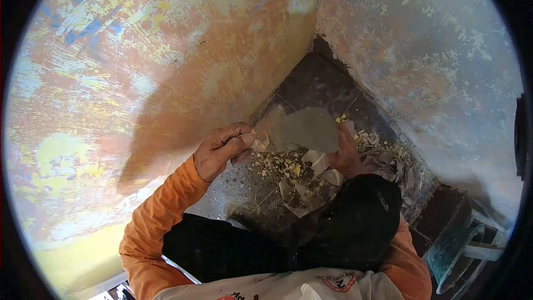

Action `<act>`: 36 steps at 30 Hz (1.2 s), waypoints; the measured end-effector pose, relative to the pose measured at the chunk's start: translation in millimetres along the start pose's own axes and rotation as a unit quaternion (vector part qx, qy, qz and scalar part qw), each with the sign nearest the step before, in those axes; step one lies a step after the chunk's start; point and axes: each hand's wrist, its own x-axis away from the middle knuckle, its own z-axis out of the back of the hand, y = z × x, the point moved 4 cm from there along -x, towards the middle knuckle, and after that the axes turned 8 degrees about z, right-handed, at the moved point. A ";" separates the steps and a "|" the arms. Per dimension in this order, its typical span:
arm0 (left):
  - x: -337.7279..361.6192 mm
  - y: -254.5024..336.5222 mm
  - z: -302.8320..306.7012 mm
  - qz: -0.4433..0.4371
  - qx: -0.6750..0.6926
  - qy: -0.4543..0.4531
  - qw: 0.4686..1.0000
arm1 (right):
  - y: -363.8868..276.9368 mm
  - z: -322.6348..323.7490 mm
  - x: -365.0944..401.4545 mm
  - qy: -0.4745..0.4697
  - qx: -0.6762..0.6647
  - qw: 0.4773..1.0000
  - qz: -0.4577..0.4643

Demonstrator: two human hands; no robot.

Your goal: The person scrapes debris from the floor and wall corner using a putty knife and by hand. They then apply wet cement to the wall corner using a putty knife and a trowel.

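A thin, worn sheet, tan at its left (269, 133) and grey at its right (311, 128), spans the space between the hands. My left hand (222, 147) pinches its left end between thumb and fingers, near the left wall. At the grey end is my right hand (347, 153), its fingers bent and partly hidden behind the sheet's edge. What this hand grips cannot be made out. Just below the grey end lies a white object (316, 161), close to my right hand.
Scraped walls, the left one (194, 66) orange-yellow and the right one (411, 61) bluish, meet at a corner ahead. Paint flakes (297, 169) and a crumpled cloth (386, 164) lie on the floor. My dark-trousered legs (355, 222) are below. A greenish panel (449, 250) stands at lower right.
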 end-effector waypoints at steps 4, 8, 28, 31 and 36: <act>3.1 5.0 6.4 -0.020 0.026 0.001 0.999 | 39.3 12.0 29.4 -0.012 0.068 0.994 -0.090; 0.0 0.5 9.1 -0.017 0.003 0.019 1.000 | 69.9 22.1 52.2 0.154 -0.028 0.978 -0.142; 9.1 -13.2 26.3 -0.029 -0.144 0.035 0.989 | 126.6 61.2 -3.5 -0.158 0.104 0.956 -0.226; 8.8 -3.3 15.8 -0.034 -0.177 0.043 0.983 | 115.5 58.7 -28.0 -0.222 0.165 0.925 -0.261; 11.0 2.7 19.4 -0.037 -0.184 0.045 0.981 | 95.5 29.8 -48.5 -0.255 0.116 0.946 -0.160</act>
